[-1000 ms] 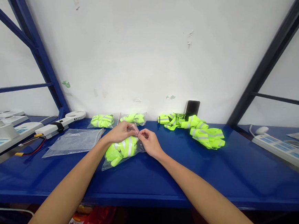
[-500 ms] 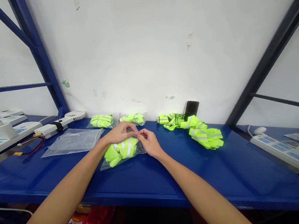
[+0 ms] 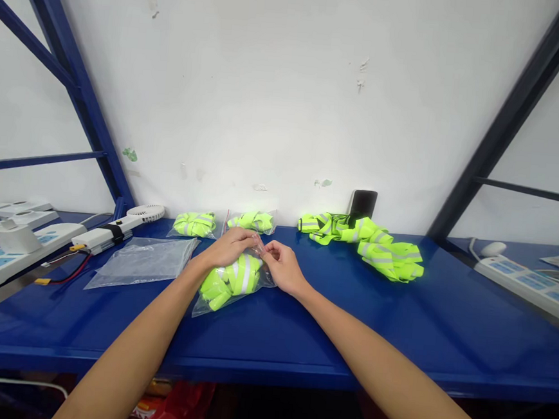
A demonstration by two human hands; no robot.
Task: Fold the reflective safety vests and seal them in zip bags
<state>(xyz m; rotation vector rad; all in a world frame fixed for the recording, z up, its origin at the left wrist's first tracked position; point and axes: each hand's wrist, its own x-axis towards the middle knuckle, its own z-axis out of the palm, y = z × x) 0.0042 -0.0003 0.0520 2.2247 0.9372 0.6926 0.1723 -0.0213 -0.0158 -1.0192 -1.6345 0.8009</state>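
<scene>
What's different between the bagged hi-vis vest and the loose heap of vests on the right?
The bagged hi-vis vest is folded into a bundle inside a clear plastic bag, while the loose heap of vests sprawls unwrapped across the blue bench. The bundle sits nearer the front edge; the heap lies back by the wall. Both are fluorescent yellow-green with silver reflective stripes.

Two hands, the left hand [image 3: 231, 246] and the right hand [image 3: 282, 268], are pinching one bag, the nearest bag [image 3: 231, 284], among three clear bags of neon-yellow reflective vests lying on the blue surface [image 3: 395, 335]. A second bag [image 3: 194, 224] and a third bag [image 3: 250, 221] are sitting at the back. One flat clear bag [image 3: 140, 263] and one loose heap of vests [image 3: 361, 242] are lying nearby. One black phone [image 3: 363, 204], one white fan [image 3: 146, 211], one white mouse [image 3: 493, 249] and at least three power strips [image 3: 520, 280] are also showing.
</scene>
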